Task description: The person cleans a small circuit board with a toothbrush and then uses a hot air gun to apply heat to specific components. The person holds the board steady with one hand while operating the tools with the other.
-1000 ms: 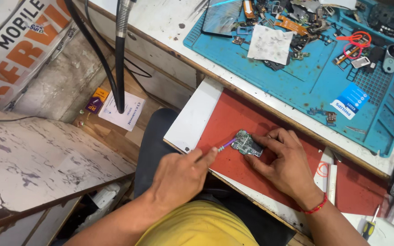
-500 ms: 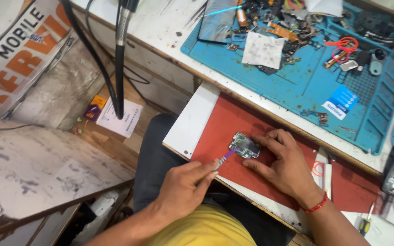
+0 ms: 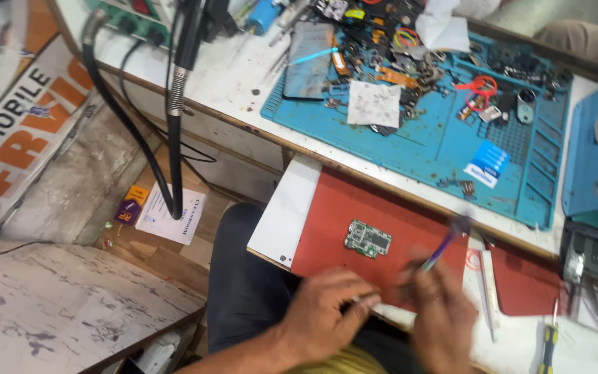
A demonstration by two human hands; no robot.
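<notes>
Both hands have left the circuit board (image 3: 367, 239); right hand (image 3: 441, 315) (blurred) grips a purple tool (image 3: 444, 244).

Blue work mat (image 3: 444, 145) up on the table (image 3: 243, 76), littered with small parts; red scissors (image 3: 479, 90) there, white paper square (image 3: 374, 104), yellow-handled screwdriver (image 3: 547, 343) at right.

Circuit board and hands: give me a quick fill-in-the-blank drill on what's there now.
1. The circuit board lies on a ____ mat.
2. The right hand holds a ____ tool.
3. Neither the right hand nor the left hand ____ the board.
4. The cluttered mat farther back is ____.

Missing words: red; purple; touches; blue
</notes>
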